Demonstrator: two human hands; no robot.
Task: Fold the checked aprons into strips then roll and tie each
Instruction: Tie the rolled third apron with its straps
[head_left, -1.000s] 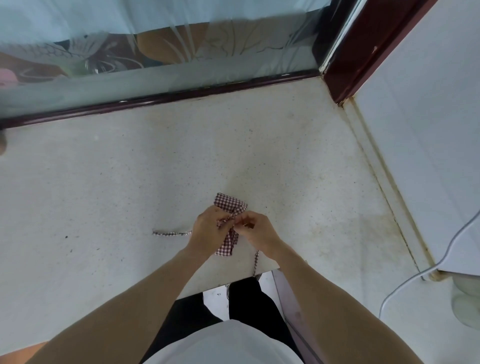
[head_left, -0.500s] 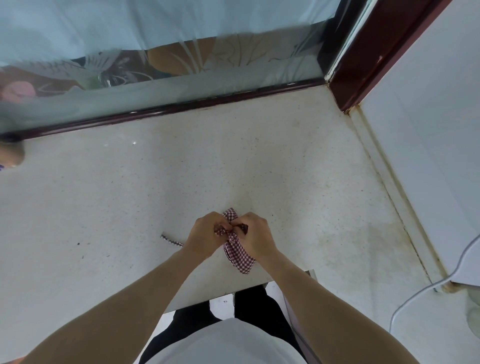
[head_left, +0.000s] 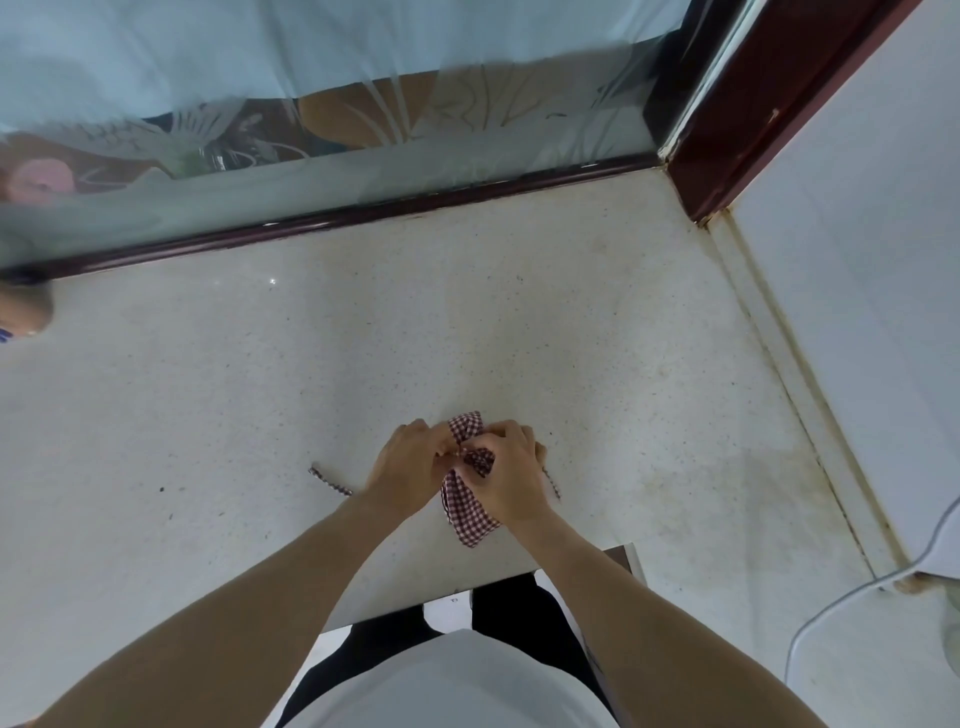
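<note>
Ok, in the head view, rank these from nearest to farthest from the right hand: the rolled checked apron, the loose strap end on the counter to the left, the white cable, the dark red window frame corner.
1. Rolled checked apron: held in the right hand.
2. Loose strap end: on the counter, left of both hands.
3. White cable: lower right.
4. Dark red window frame corner: upper right, at the back.

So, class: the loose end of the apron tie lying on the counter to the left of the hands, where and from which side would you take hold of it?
Pinch the loose tie end near its free tip, coming from above and the left. It is a thin strip lying flat on the counter, and its other end disappears under the left hand, which works at the rolled apron with the right hand.
</note>
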